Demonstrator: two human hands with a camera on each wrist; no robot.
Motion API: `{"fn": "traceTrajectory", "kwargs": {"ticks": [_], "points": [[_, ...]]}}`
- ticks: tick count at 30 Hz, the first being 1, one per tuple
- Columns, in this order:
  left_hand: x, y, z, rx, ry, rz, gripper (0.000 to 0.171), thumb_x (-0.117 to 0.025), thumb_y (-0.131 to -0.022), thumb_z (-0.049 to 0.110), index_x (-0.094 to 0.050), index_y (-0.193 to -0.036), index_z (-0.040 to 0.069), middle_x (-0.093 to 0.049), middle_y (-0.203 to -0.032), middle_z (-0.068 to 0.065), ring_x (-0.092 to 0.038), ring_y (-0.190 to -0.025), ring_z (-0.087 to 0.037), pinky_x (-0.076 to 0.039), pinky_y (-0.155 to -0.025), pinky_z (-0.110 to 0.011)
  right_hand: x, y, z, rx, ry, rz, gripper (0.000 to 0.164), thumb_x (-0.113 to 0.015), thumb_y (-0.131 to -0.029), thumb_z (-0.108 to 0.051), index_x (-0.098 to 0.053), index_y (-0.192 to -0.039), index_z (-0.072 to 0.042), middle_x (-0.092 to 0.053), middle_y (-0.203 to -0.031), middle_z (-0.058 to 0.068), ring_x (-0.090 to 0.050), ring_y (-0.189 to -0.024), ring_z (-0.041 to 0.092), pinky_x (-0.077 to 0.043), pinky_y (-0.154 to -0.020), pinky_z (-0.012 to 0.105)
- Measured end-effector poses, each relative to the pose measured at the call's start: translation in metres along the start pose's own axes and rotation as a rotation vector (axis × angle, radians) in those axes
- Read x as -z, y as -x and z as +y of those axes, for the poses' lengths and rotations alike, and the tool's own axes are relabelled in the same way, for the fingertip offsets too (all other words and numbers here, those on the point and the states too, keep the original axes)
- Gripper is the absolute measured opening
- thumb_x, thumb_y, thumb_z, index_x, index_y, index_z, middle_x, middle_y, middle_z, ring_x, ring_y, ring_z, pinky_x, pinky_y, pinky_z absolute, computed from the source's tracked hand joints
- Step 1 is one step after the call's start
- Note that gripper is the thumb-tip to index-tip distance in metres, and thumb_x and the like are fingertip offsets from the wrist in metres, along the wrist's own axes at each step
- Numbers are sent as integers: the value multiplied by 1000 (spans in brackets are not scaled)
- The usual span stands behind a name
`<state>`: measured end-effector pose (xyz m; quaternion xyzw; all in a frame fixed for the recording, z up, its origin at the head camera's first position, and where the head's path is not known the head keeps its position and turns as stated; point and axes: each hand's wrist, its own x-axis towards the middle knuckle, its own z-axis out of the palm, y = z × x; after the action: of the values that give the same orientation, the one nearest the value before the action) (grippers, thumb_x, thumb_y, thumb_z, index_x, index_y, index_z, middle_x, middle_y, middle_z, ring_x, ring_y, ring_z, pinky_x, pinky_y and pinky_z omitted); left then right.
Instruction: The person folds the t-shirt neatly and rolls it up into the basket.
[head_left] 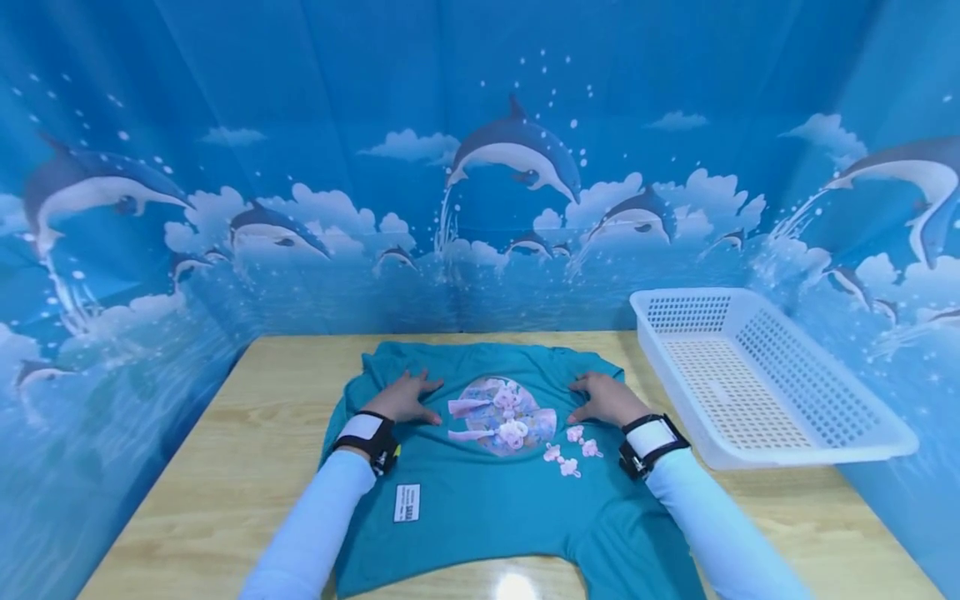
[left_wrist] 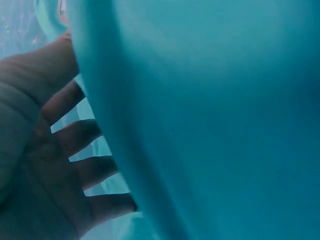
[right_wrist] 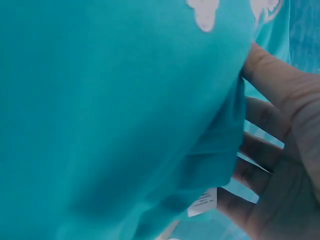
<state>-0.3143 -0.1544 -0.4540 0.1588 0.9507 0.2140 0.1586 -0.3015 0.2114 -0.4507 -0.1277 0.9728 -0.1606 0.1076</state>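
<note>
A teal shirt (head_left: 495,517) lies spread on the table, its printed side up. On it are a round pastel print with pink figures (head_left: 513,433), several small pink flower shapes (head_left: 568,467) and a white label sticker (head_left: 407,503). Left of the print, my left hand (head_left: 405,397) rests on the cloth with fingers spread. My right hand (head_left: 606,398) touches the shirt to the print's right, thumb toward the print. Both wrist views show spread fingers against teal fabric (left_wrist: 200,125), some fingertips hidden behind it. A white tag (right_wrist: 203,202) peeks out below the fabric's edge in the right wrist view.
A white perforated plastic basket (head_left: 806,457) stands on the right side of the wooden table (head_left: 202,492). Blue dolphin-printed curtains (head_left: 330,108) surround the table at the back and both sides.
</note>
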Motion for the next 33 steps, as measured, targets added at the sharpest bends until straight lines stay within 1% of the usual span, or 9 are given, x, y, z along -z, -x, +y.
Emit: {"fn": "traceTrajectory", "kwargs": {"ticks": [5, 9, 11, 14, 17, 20, 24, 28, 33], "points": [[-6, 8, 8, -13, -100, 109, 62, -74, -79, 36, -55, -134, 14, -39, -147, -21, -36, -134, -43, -37, -105, -52, -4, 5, 0, 3, 70, 55, 47, -77, -77, -36, -67, -114, -7, -51, -130, 24, -54, -112, 41, -47, -87, 50], [-9, 13, 14, -36, -208, 211, 41, -77, -77, 37, -73, -109, 11, -69, -112, -14, -65, -95, -26, -53, -76, -37, -5, 6, 1, 34, 120, 87, 32, -77, -77, -37, -65, -94, -12, -59, -110, 18, -60, -87, 30, -46, -66, 38], [-7, 12, 16, -53, -233, 243, 29, -78, -76, 37, -77, -85, 9, -71, -77, -5, -60, -64, -15, -46, -56, -29, -4, 5, 1, 42, 126, 90, 29, -77, -77, -38, -63, -86, -14, -62, -95, 11, -57, -77, 24, -42, -60, 33], [-1, 7, 16, -85, -187, 292, 29, -76, -79, 35, -72, -64, 11, -52, -51, 0, -41, -47, -11, -31, -46, -26, 0, 1, 0, 34, 74, 92, 30, -76, -78, -39, -61, -74, -13, -52, -66, 2, -46, -59, 17, -35, -53, 30], [7, -1, 12, -111, -122, 370, 22, -70, -86, 28, -72, -75, 10, -57, -61, -2, -51, -54, -15, -40, -50, -29, 7, -6, 0, 31, 23, 161, 28, -71, -84, -36, -65, -75, -11, -50, -67, 2, -45, -57, 15, -36, -52, 30], [12, -13, 6, -101, -107, 414, 16, -61, -93, 15, -71, -102, 6, -68, -94, -11, -64, -84, -25, -52, -73, -38, 12, -16, -1, 30, 5, 251, 22, -62, -92, -27, -69, -94, -6, -57, -86, 9, -55, -69, 20, -44, -59, 34], [11, -24, 1, -36, -93, 356, 33, -47, -96, 0, -60, -126, 4, -61, -125, -17, -56, -115, -34, -48, -94, -47, 12, -31, -3, -1, -5, 271, 25, -51, -98, -13, -64, -116, -1, -59, -110, 19, -61, -95, 32, -50, -79, 44], [5, -28, -2, 16, -104, 282, 42, -38, -98, -3, -49, -137, 6, -54, -134, -19, -50, -123, -38, -44, -98, -50, 2, -42, -7, -44, -7, 232, 30, -50, -97, -9, -60, -124, 1, -59, -116, 22, -59, -106, 36, -49, -89, 47], [2, -33, -3, 26, -179, 297, 44, -40, -97, -5, -46, -139, 4, -50, -133, -26, -46, -123, -44, -44, -97, -52, -13, -50, -8, -57, 41, 274, 29, -58, -93, -10, -63, -120, -1, -60, -108, 20, -61, -93, 32, -52, -78, 43]]}}
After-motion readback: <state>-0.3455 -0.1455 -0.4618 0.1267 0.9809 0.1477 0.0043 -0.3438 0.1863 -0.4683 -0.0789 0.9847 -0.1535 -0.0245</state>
